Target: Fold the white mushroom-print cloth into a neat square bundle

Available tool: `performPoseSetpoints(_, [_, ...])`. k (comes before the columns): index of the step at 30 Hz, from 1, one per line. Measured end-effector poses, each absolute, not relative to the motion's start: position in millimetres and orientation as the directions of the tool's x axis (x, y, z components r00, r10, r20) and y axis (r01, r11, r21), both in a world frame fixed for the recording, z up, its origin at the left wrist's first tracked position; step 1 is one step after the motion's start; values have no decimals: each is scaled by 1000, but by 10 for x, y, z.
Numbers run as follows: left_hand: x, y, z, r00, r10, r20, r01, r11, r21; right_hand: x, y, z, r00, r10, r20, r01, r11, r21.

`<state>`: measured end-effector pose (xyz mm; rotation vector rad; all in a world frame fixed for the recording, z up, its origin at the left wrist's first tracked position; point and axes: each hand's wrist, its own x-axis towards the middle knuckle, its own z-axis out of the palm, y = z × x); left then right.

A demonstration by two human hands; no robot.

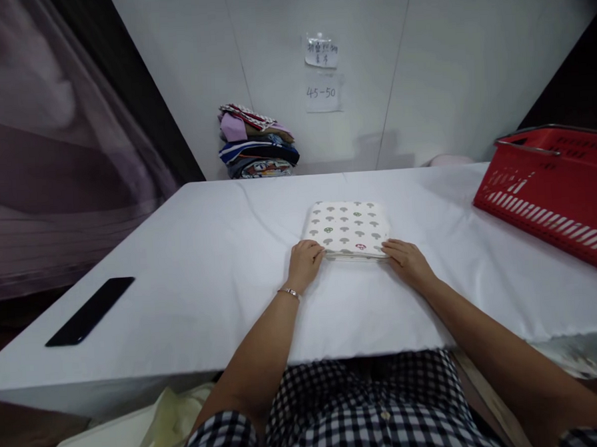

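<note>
A folded white cloth (347,229) printed with small grey, green and red shapes lies on the white table (205,268) in front of me. My left hand (304,263), a bracelet on its wrist, has its fingers curled against the cloth's near left corner. My right hand (407,260) rests at the near right corner with its fingers bent onto the edge. Both hands touch the cloth from the near side, gripping its front edge.
A stack of folded colourful clothes (255,143) sits at the far edge by the wall. A red plastic basket (551,190) stands at the right. A black phone (90,310) lies at the near left. Two paper notes (322,72) hang on the wall.
</note>
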<state>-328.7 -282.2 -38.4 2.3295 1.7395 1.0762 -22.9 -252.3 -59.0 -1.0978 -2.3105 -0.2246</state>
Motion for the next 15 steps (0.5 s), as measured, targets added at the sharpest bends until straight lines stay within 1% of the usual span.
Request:
performPoseSetpoints(3, [-3286, -2822, -385, 133, 857, 499, 828, -373, 419, -236, -2509, -576, -507, 649, 567, 735, 670, -109])
performPoseSetpoints(7, [-3286, -2817, -393, 130, 857, 498, 826, -372, 424, -271, -2495, -577, -452, 650, 610, 705, 680, -202])
performPoseSetpoints(12, [-3290, -2812, -397, 129, 856, 500, 823, -373, 427, -386, -2484, -584, -305, 711, 633, 721, 607, -334])
performPoseSetpoints(15, [-3292, -2807, -401, 129, 856, 501, 821, -375, 429, -443, -2472, -581, -256, 745, 616, 741, 560, -370])
